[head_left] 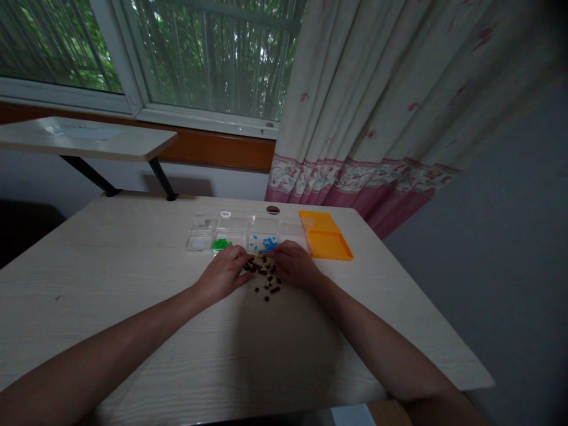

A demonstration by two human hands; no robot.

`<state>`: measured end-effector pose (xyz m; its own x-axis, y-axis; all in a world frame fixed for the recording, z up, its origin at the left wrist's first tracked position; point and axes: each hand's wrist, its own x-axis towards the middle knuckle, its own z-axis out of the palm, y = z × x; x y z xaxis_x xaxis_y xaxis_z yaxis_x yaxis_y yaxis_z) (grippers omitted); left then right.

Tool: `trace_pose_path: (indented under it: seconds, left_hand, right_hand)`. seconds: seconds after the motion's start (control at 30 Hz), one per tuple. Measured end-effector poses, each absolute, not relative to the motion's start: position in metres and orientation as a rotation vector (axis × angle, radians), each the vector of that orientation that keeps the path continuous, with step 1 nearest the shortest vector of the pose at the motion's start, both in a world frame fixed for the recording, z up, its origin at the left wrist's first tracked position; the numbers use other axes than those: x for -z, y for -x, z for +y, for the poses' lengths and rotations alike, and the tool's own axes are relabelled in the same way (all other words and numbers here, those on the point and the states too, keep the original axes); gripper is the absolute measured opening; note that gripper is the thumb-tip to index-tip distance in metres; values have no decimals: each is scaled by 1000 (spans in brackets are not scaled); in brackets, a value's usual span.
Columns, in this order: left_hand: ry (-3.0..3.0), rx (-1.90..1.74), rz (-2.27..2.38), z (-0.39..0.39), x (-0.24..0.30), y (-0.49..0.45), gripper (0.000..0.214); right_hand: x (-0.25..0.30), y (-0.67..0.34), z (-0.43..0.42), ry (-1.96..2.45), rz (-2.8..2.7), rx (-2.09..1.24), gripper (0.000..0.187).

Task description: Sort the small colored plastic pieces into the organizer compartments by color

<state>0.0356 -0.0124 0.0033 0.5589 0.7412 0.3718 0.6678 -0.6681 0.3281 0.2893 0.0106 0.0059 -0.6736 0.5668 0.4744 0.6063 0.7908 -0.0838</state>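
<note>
Curling round the small dark bricks point(263, 272) on the pale wooden surface point(177, 355), the left hand point(227, 266) and right hand point(293, 264) may stop them spreading; I cannot tell if either pinches one; the clear tray point(265, 223) sits just behind, likely for easy reach; a flowery curtain point(355, 106) hangs beside the window point(213, 59).

My left hand point(225, 271) and my right hand point(293, 264) are bare; my two forearms point(137, 328) also are bare, slender in shape, and become narrower toward the wrists point(194, 293).
</note>
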Motion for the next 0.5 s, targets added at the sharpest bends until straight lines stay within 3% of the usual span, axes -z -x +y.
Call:
trace_pose_path:
  seconds: [0.13,0.37,0.5]
  left_hand:
    - [-2655,-707,1211,-13,0,-36,36]
    - [-2719,-526,1450,-20,-6,-38,42]
    - [-2758,-477,1514,-23,-8,-38,42]
  right_hand:
    - [-6,-283,4,943,-2586,69,40]
    - [-5,-268,-5,916,-2556,-146,31]
    - [-3,-264,-5,974,-2500,-83,32]
